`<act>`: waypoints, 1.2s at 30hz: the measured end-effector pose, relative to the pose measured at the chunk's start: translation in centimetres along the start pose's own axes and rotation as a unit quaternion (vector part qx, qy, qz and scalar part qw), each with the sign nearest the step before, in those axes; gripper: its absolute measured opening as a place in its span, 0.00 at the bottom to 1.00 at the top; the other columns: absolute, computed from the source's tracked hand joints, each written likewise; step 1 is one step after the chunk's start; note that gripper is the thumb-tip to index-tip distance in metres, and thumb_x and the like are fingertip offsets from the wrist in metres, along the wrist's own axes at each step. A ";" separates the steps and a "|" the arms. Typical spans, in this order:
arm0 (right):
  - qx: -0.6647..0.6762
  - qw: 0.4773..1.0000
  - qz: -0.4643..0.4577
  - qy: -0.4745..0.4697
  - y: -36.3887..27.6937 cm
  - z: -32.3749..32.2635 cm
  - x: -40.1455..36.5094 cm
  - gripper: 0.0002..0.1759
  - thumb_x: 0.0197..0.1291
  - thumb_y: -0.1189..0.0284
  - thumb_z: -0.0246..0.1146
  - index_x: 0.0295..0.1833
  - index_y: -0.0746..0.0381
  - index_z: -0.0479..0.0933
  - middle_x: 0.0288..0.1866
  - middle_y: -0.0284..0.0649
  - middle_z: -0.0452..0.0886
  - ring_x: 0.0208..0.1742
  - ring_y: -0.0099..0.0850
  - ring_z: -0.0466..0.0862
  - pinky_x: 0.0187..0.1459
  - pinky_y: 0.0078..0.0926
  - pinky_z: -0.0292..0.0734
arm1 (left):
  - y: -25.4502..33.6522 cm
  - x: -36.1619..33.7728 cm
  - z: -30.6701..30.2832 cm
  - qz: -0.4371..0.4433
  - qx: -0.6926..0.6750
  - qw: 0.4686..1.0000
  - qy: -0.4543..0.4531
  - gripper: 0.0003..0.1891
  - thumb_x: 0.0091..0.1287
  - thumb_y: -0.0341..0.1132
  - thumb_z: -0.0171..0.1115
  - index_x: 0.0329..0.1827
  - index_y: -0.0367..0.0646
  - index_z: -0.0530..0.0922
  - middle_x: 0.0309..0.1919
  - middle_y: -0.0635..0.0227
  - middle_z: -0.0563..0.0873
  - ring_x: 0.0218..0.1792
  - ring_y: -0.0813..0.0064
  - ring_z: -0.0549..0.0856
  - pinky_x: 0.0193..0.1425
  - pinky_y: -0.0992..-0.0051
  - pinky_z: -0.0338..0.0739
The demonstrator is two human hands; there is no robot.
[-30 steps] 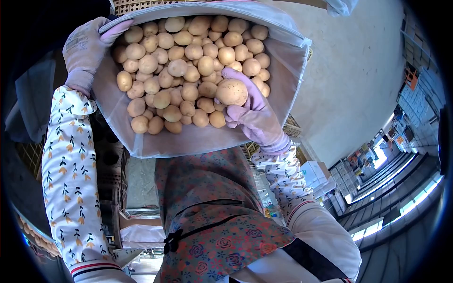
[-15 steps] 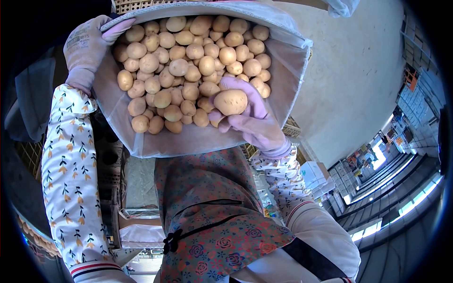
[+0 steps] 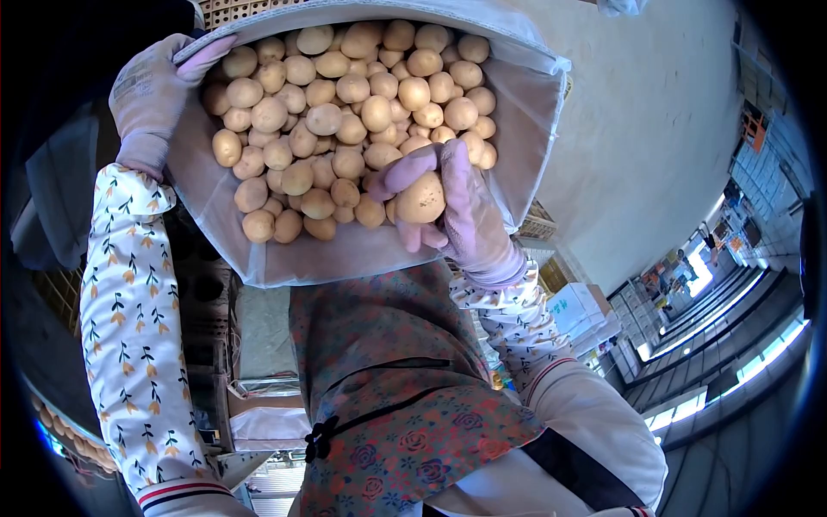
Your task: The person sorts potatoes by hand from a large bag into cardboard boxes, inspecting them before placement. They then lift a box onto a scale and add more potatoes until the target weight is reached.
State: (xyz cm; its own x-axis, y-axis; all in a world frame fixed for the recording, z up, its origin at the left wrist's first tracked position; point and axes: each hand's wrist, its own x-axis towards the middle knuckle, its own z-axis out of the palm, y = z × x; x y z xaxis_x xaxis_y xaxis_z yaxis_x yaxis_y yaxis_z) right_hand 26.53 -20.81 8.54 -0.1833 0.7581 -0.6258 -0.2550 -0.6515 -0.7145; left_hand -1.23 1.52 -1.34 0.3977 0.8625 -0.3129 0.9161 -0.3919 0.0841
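A lined box with pale inner walls holds a heap of potatoes. My left hand, in a pale glove with pink fingertips, is closed on the box's rim at the upper left. Over the lower right of the heap, my right hand, also gloved, has its fingers curled around one potato. Small dark specks mark the skin of this potato. The ends of some right fingers are hidden behind it.
Beyond the box's far edge shows a perforated tan crate. Pale floor stretches to the right. A white carton stands near my right forearm. My flowered apron lies just below the box.
The potato in my right hand has turned, showing a different side, and my fingers have shifted around it. My left hand stays on the rim. The view has moved slightly.
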 end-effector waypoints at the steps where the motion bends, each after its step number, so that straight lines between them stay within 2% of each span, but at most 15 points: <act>1: 0.045 0.999 0.022 0.008 -0.1 0.0 -0.1 0.34 0.81 0.49 0.33 0.57 0.64 0.77 0.46 0.41 0.84 0.29 0.20 0.81 0.21 0.11 0.65 | 0.0 0.0 0.0 0.000 0.006 1.000 0.004 0.23 0.65 0.63 0.59 0.48 0.55 0.84 0.41 0.64 0.88 0.46 0.57 0.86 0.48 0.61 0.79; 4: 0.176 0.982 0.068 0.024 -0.9 0.4 -0.2 0.30 0.81 0.54 0.37 0.61 0.64 0.75 0.50 0.40 0.84 0.30 0.18 0.81 0.21 0.09 0.63 | 0.0 -0.1 0.1 0.002 0.013 1.000 0.010 0.22 0.65 0.62 0.59 0.48 0.55 0.84 0.41 0.64 0.88 0.46 0.57 0.86 0.48 0.61 0.79; 7: 0.123 0.991 0.048 0.036 -1.2 0.5 -0.7 0.24 0.80 0.58 0.43 0.63 0.65 0.74 0.50 0.40 0.84 0.31 0.17 0.81 0.21 0.09 0.63 | 0.0 -0.1 0.1 0.004 0.019 1.000 0.012 0.22 0.65 0.61 0.60 0.48 0.56 0.84 0.41 0.63 0.88 0.46 0.57 0.86 0.48 0.61 0.80; 11: 0.150 0.984 0.041 0.085 -0.4 1.2 -0.7 0.17 0.77 0.64 0.52 0.52 0.65 0.79 0.40 0.37 0.84 0.28 0.16 0.79 0.20 0.11 0.65 | -0.1 0.0 0.1 -0.006 0.014 1.000 0.006 0.21 0.64 0.60 0.61 0.49 0.57 0.84 0.41 0.63 0.88 0.46 0.57 0.87 0.48 0.61 0.80; 12: 0.099 0.989 0.049 0.103 -0.9 1.2 -0.5 0.20 0.78 0.59 0.51 0.46 0.64 0.81 0.33 0.36 0.83 0.23 0.16 0.77 0.19 0.12 0.65 | 0.0 0.0 0.0 -0.008 0.014 1.000 0.003 0.21 0.64 0.60 0.61 0.49 0.57 0.84 0.41 0.63 0.88 0.46 0.57 0.87 0.48 0.61 0.80; 15: 0.047 0.991 0.037 0.116 -0.4 0.8 0.1 0.30 0.81 0.53 0.41 0.43 0.66 0.78 0.32 0.42 0.83 0.19 0.18 0.74 0.19 0.13 0.62 | 0.0 0.1 0.0 -0.004 0.013 1.000 0.003 0.21 0.64 0.61 0.61 0.49 0.57 0.84 0.41 0.63 0.88 0.46 0.57 0.86 0.48 0.61 0.80; 19: 0.021 0.986 0.090 0.137 -0.2 0.4 -0.1 0.40 0.81 0.47 0.29 0.44 0.66 0.81 0.34 0.40 0.84 0.24 0.22 0.77 0.23 0.13 0.68 | 0.2 0.2 -0.1 -0.001 0.006 1.000 0.004 0.22 0.65 0.62 0.61 0.49 0.57 0.84 0.42 0.64 0.88 0.46 0.57 0.86 0.48 0.61 0.80; 20: 0.021 0.978 0.114 0.171 0.3 0.5 -0.3 0.42 0.80 0.46 0.27 0.47 0.67 0.81 0.36 0.40 0.84 0.29 0.23 0.80 0.30 0.15 0.74 | 0.1 0.1 -0.1 -0.005 0.006 1.000 -0.004 0.22 0.65 0.62 0.61 0.49 0.57 0.84 0.42 0.64 0.88 0.46 0.57 0.86 0.48 0.61 0.80; 21: -0.087 0.987 0.041 0.130 1.5 -0.8 -0.7 0.41 0.80 0.46 0.31 0.53 0.70 0.80 0.45 0.43 0.84 0.41 0.28 0.84 0.42 0.21 0.80 | -0.6 0.0 0.6 0.021 0.015 0.999 0.031 0.23 0.65 0.64 0.59 0.49 0.58 0.84 0.42 0.65 0.88 0.47 0.57 0.86 0.48 0.61 0.80; 22: -0.168 0.974 0.001 0.152 3.3 -1.9 -1.3 0.36 0.80 0.49 0.37 0.57 0.71 0.77 0.50 0.45 0.83 0.47 0.31 0.84 0.48 0.24 0.80 | -0.7 0.0 0.7 0.014 0.025 0.999 0.024 0.20 0.65 0.58 0.61 0.51 0.58 0.84 0.43 0.65 0.88 0.47 0.57 0.86 0.49 0.62 0.80; 23: -0.207 0.960 -0.012 0.186 4.9 -2.3 -2.0 0.31 0.78 0.53 0.43 0.60 0.71 0.75 0.53 0.47 0.82 0.51 0.34 0.83 0.53 0.27 0.79 | -0.7 0.2 0.7 0.008 0.033 0.999 0.016 0.17 0.66 0.53 0.62 0.52 0.59 0.83 0.44 0.64 0.88 0.48 0.58 0.86 0.50 0.63 0.79; 26: -0.239 0.918 0.014 0.315 8.8 -2.4 -4.6 0.28 0.66 0.68 0.64 0.67 0.71 0.70 0.59 0.54 0.79 0.58 0.48 0.81 0.62 0.39 0.75 | -1.6 0.3 1.3 -0.002 0.014 1.000 0.002 0.17 0.66 0.54 0.62 0.52 0.58 0.83 0.43 0.64 0.88 0.47 0.57 0.86 0.49 0.63 0.79; 29: -0.443 0.860 -0.041 0.250 12.1 -2.1 -7.4 0.40 0.57 0.61 0.71 0.71 0.69 0.68 0.64 0.58 0.74 0.65 0.55 0.75 0.67 0.46 0.69 | -1.5 0.3 1.3 -0.010 0.018 1.000 -0.004 0.18 0.65 0.55 0.62 0.52 0.59 0.83 0.43 0.64 0.88 0.47 0.56 0.86 0.48 0.62 0.79; 32: -0.561 0.796 -0.092 0.208 10.6 1.2 -6.0 0.46 0.52 0.57 0.73 0.73 0.67 0.66 0.69 0.59 0.69 0.70 0.57 0.69 0.70 0.54 0.62 | -1.1 0.3 1.0 -0.015 0.017 1.000 -0.010 0.18 0.65 0.56 0.62 0.51 0.59 0.83 0.42 0.63 0.88 0.46 0.56 0.86 0.48 0.61 0.79; 36: -0.554 0.797 -0.134 0.202 11.1 3.7 -1.9 0.50 0.47 0.56 0.74 0.74 0.66 0.65 0.71 0.56 0.65 0.72 0.55 0.66 0.72 0.57 0.57 | -1.3 0.5 1.2 -0.011 0.018 1.000 -0.009 0.18 0.65 0.56 0.61 0.51 0.59 0.83 0.43 0.62 0.87 0.47 0.55 0.86 0.48 0.61 0.79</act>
State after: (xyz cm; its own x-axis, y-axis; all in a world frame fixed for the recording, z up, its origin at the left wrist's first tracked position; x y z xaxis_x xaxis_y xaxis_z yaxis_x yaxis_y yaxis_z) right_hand 20.55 -29.43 2.96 0.1146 0.9489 -0.2941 0.8013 -0.2633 -0.5373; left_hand -2.28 2.07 -2.70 0.3757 0.8652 -0.3322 0.9224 -0.3839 0.0435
